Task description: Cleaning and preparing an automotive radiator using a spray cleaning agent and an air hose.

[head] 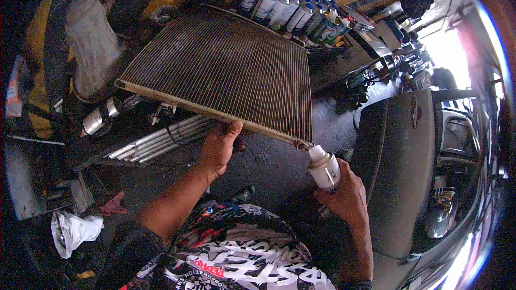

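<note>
A finned metal radiator or condenser core (225, 72) is tilted before me, its near edge towards my body. My left hand (221, 145) grips the middle of that near edge, thumb on top and fingers underneath. In my right hand (346, 193) is a white bottle or can (325, 172), its pale nozzle pointing at the small pipe fitting (301, 145) on the core's near right corner. Whether nozzle and fitting touch, I cannot tell. The palm side of my right hand is hidden.
Several blue-capped spray cans (280, 10) stand behind the core. Metal tubes (161, 139) and a silver cylinder (100, 116) lie at the left, near a white plastic bag (74, 231). A vehicle (399, 169) with its door mirror is close on the right. Black and yellow stripes mark the far wall.
</note>
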A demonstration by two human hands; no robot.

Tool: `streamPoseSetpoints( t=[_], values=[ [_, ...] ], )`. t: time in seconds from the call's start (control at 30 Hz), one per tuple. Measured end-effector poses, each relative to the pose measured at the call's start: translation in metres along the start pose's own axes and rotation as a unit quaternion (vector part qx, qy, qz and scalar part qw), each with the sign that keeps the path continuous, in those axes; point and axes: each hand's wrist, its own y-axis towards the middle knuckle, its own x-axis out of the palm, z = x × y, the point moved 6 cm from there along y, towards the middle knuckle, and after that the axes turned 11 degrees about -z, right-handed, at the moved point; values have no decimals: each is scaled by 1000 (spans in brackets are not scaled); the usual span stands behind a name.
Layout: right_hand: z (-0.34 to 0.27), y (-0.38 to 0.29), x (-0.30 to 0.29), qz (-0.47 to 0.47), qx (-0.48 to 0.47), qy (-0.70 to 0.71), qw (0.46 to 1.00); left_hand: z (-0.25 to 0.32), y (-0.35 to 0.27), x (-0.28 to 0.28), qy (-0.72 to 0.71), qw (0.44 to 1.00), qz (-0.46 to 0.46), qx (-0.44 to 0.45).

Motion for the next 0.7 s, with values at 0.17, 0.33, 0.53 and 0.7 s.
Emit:
streamPoseSetpoints(
  t=[0.17, 0.33, 0.53, 0.7],
  values=[
    [-1, -1, -1, -8, 2, 2, 1000, 2, -1, 1, 5, 1000, 1, 16],
    [-2, -1, -2, -8, 7, 3, 1000, -1, 1, 0, 4, 1000, -3, 8],
    [-3, -1, -3, -10, 5, -13, 1000, -3, 1, -1, -9, 1000, -7, 1],
    [0, 0, -4, -15, 10, 1, 1000, 1, 0, 1, 13, 1000, 7, 10]
  ],
)
